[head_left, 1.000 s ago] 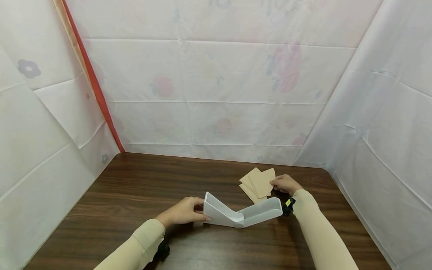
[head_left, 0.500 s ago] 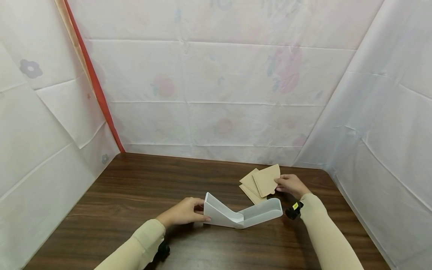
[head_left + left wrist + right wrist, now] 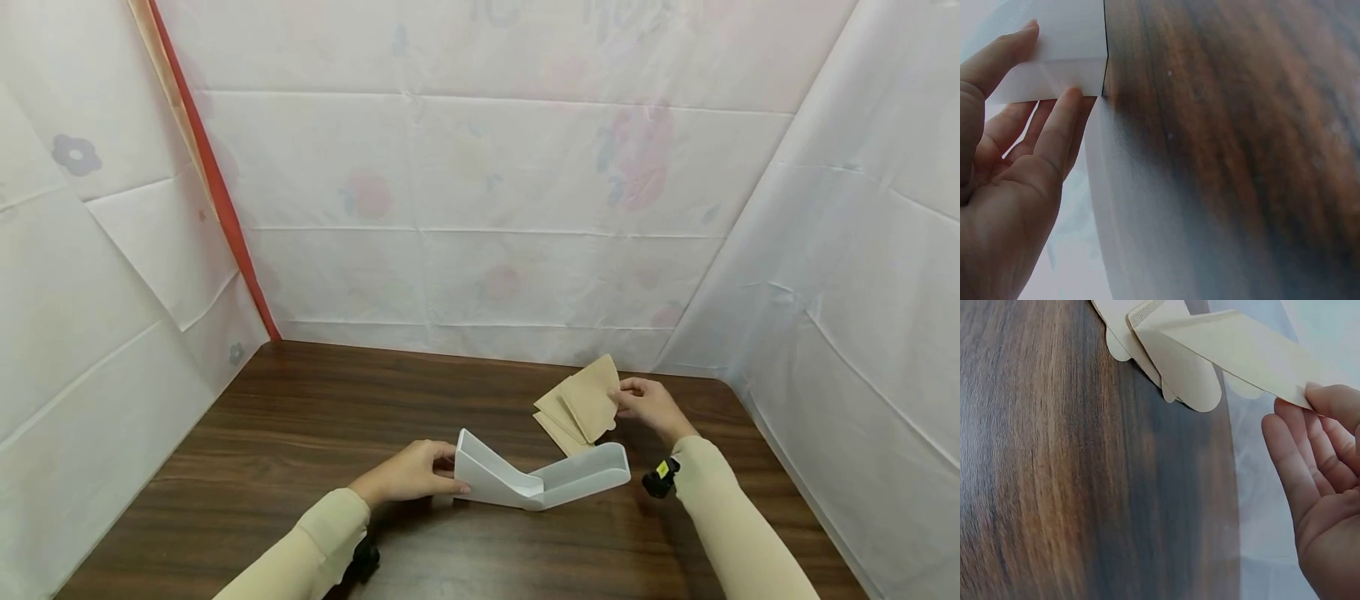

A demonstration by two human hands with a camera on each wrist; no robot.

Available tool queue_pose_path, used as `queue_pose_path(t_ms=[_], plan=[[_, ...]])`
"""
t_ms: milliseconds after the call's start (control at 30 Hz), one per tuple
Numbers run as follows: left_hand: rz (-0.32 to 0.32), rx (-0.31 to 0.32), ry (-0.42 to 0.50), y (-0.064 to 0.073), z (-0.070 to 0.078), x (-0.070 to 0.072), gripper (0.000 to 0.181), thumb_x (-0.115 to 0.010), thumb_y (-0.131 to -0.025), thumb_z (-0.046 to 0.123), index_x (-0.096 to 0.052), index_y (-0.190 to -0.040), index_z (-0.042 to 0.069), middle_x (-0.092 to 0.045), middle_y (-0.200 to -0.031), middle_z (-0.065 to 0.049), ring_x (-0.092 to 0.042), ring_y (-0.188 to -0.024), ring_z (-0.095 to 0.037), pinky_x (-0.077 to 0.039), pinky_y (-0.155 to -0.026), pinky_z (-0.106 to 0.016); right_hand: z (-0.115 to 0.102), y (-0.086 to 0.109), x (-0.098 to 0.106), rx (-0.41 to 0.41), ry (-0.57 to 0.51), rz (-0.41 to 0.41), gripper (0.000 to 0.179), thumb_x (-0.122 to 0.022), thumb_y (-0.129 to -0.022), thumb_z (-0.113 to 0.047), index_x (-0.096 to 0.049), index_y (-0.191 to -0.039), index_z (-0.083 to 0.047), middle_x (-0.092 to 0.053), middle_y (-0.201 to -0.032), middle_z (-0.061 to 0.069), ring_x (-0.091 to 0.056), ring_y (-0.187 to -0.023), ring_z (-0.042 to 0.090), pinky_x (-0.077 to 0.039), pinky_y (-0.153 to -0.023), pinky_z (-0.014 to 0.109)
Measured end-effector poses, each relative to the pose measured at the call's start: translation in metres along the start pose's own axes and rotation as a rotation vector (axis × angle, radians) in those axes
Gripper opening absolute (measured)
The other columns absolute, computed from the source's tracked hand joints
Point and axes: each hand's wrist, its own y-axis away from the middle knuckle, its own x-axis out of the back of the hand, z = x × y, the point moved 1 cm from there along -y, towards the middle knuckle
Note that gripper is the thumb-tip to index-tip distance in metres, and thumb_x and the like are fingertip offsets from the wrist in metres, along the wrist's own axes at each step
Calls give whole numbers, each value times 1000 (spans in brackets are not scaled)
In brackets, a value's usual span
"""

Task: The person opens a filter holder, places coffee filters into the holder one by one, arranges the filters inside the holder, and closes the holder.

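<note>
A white V-shaped filter holder (image 3: 498,483) stands on the table, its two angled troughs open at the top. My left hand (image 3: 408,473) grips its left end, thumb on one face and fingertips against another, as the left wrist view shows. Behind the holder lie several tan paper coffee filters (image 3: 558,417), overlapping in a loose fan, with crimped edges and small tabs. My right hand (image 3: 651,407) pinches the rounded edge of the top coffee filter (image 3: 1247,347) between thumb and fingers. That filter is lifted and tilted off the others in the right wrist view.
The dark wood-grain table (image 3: 360,400) extends to the left and in front of the holder. Pale printed sheets (image 3: 465,275) hang behind it and on both sides. A red strip (image 3: 217,183) runs down the left back corner. A black wrist camera (image 3: 660,478) sits on the right wrist.
My right hand has moved slightly right and up, raising the top coffee filter and tilting it away from the others. The left hand and the white holder stay in place.
</note>
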Motion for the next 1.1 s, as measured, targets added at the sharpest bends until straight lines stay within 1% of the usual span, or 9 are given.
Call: queue_pose_path(t_ms=[100, 200, 367, 467, 633, 833, 933, 1000, 1100], plan=[[-3, 0, 8, 0, 0, 0, 34, -82, -86, 16, -69, -116, 6, -71, -112, -4, -68, -103, -17, -55, -89, -28, -8, 5, -1, 30, 71, 24, 41, -70, -97, -33, -64, -117, 2, -69, -97, 12, -71, -85, 23, -60, -79, 41], [-3, 0, 8, 1, 1, 0, 33, -82, -86, 16, -70, -115, 6, -72, -111, -4, -68, -103, -18, -55, -89, -27, -18, 11, -3, 96, 146, 49, 37, -71, -95, -36, -67, -111, -3, -70, -93, 10, -71, -82, 24, -60, -76, 43], [-1, -3, 3, 1, 2, -1, 32, -82, -86, 16, -70, -114, 6, -72, -111, -3, -68, -103, -18, -55, -89, -27, -31, 18, -8, 208, 261, 109, 30, -74, -93, -38, -70, -103, -10, -71, -86, 3, -71, -76, 24, -59, -69, 37], [-1, -11, -1, 1, 2, -1, 32, -82, -86, 16, -70, -114, 6, -72, -110, -3, -68, -102, -18, -55, -88, -27, -38, 20, -9, 271, 310, 130, 26, -74, -93, -36, -71, -100, -12, -71, -84, 0, -71, -75, 23, -58, -66, 33], [-2, -16, -9, 0, 3, -1, 32, -82, -86, 17, -70, -114, 6, -72, -110, -3, -69, -102, -18, -55, -88, -28, -50, 23, -9, 343, 337, 143, 20, -74, -93, -34, -72, -98, -15, -71, -84, -3, -70, -73, 19, -58, -63, 30], [-8, -12, 3, 0, 3, 0, 32, -81, -87, 16, -70, -115, 6, -72, -112, -4, -68, -104, -21, -55, -89, -28, -68, 31, -10, 434, 348, 157, 15, -70, -95, -35, -74, -102, -22, -71, -84, -7, -67, -67, 17, -54, -53, 30], [-7, -8, 11, 1, 4, 0, 33, -81, -87, 15, -69, -116, 4, -71, -112, -5, -68, -105, -22, -55, -89, -28, -77, 35, -11, 455, 352, 164, 15, -69, -97, -36, -75, -104, -24, -71, -85, -9, -64, -63, 15, -52, -50, 30], [-5, -6, 10, 2, 4, 1, 33, -81, -87, 14, -69, -116, 4, -71, -112, -5, -68, -104, -22, -55, -89, -28, -82, 37, -12, 456, 346, 162, 16, -68, -97, -36, -75, -104, -24, -71, -84, -8, -62, -60, 18, -51, -48, 30], [-1, -7, 3, 2, 3, 2, 32, -81, -87, 14, -70, -115, 4, -71, -111, -5, -68, -104, -21, -55, -89, -29, -89, 39, -12, 472, 346, 162, 16, -67, -98, -35, -76, -105, -23, -71, -83, -8, -62, -59, 19, -51, -48, 30]])
